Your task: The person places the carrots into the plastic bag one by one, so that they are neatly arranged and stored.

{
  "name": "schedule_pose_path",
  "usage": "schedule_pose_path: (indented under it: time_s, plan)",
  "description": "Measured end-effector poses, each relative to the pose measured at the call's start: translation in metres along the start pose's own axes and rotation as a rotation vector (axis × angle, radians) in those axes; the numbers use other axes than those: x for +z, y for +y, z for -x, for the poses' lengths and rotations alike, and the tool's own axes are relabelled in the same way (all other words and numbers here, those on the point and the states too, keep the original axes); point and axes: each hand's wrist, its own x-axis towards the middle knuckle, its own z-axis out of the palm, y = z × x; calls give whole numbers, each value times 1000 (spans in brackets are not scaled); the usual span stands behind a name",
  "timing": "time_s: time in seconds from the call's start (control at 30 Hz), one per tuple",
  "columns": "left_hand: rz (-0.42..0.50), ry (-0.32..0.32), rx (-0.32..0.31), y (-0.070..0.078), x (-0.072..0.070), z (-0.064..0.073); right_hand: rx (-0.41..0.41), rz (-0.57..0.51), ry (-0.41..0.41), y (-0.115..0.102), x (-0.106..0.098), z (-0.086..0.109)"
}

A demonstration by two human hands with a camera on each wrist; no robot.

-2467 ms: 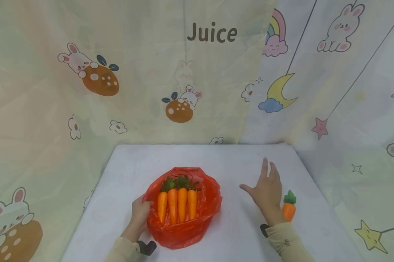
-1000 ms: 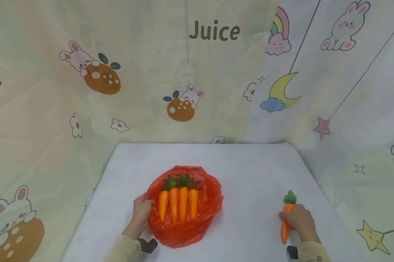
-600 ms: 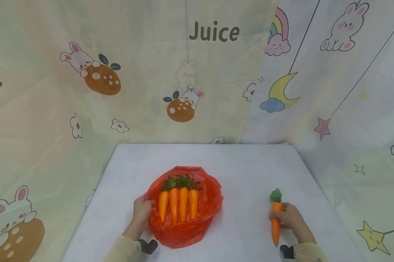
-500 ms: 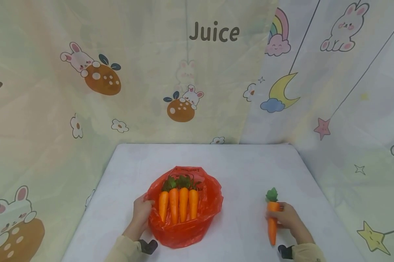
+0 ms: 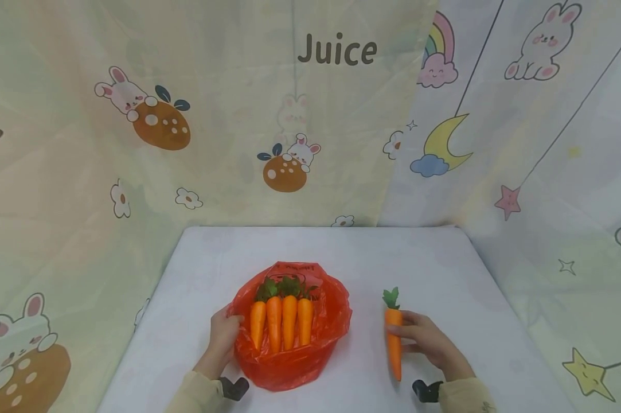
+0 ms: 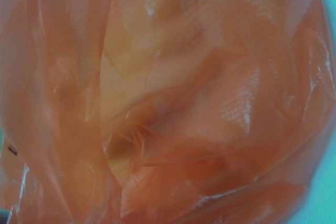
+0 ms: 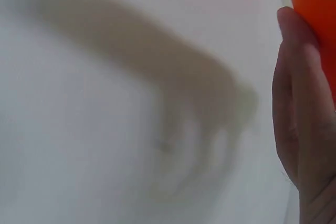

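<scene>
In the head view a red plastic bag (image 5: 284, 371) stands with its mouth spread wide. Several orange carrots (image 5: 289, 324) with green tops lie side by side in it. My left hand (image 5: 223, 332) pinches the bag's left rim; the bag's wrinkled side fills the left wrist view. To the right of the bag, my right hand (image 5: 429, 338) holds another carrot (image 5: 394, 353) between thumb and fingers, its leafy top pointing away from me and its tip toward me. In the right wrist view the fingers (image 7: 310, 93) lie against the orange carrot, above a blurred shadow.
Both hands are over a white table (image 5: 372, 252). Printed cloth walls (image 5: 227, 189) with rabbits and stars stand behind it and along both sides. A dark wrist mount (image 5: 234, 389) sits at the left cuff, close by the bag.
My right hand has reached to the right, taken hold of the lone carrot and brought it leftward toward the bag. The left hand stays on the bag's rim.
</scene>
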Motion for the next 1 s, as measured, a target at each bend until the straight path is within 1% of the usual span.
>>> schedule_pose_path:
  time_s: [0.17,0.33,0.47,0.53,0.7,0.83,1.0]
  plan:
    - [5,2,7,0,0,0,-50,-49,-72,-25,20,-1]
    - [-2,0,16,0,0,0,-120,-95,-197,-47,38,-5]
    - [-3,-2,24,0,1,0,-155,-135,-289,-63,52,-7]
    - [-5,1,26,0,1,0,-167,-150,-321,-71,59,-7]
    - [-5,6,16,0,1,1,-196,-161,-369,-91,77,-8]
    - [-6,8,17,0,1,0,-220,-166,-398,-106,90,-10]
    - [-10,2,39,-3,1,-4,-216,-194,-445,-122,108,-12]
